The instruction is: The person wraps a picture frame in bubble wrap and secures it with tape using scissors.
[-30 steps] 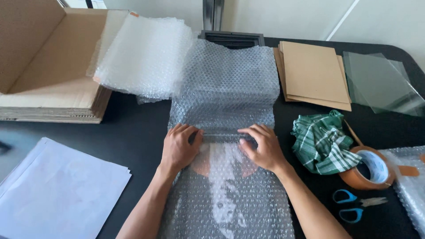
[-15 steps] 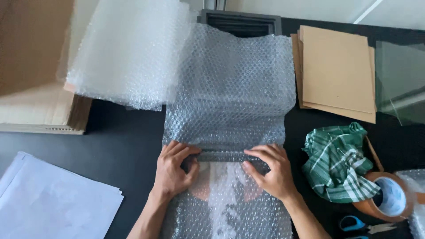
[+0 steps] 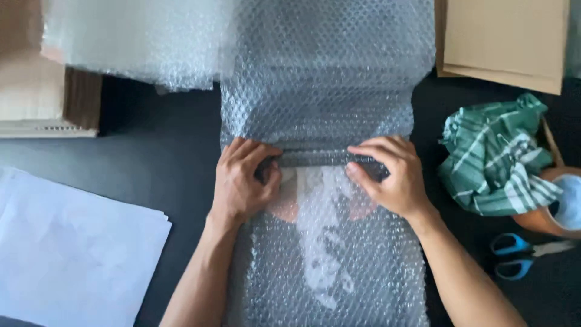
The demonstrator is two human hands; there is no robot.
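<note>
A long sheet of clear bubble wrap [image 3: 327, 79] lies down the middle of the dark table [image 3: 151, 163]. A flat item is wrapped inside it; its far edge [image 3: 315, 158] shows as a straight dark ridge. My left hand [image 3: 245, 178] grips the left end of that ridge, fingers curled over it. My right hand [image 3: 387, 175] grips the right end the same way. The wrapped part [image 3: 327, 266] runs toward me between my forearms, and what is inside it is blurred by the bubbles.
A stack of white paper [image 3: 66, 254] lies at the lower left. More bubble wrap [image 3: 133, 36] rests on flattened cardboard [image 3: 42, 103] at the upper left. Brown cardboard sheets [image 3: 502, 36], a green plaid cloth [image 3: 496, 157], a brown tape roll [image 3: 560, 212] and blue-handled scissors [image 3: 520, 254] sit on the right.
The view has moved closer and lower over my hands. Both hands stay on the ridge of the wrapped item, fingers curled tighter over it.
</note>
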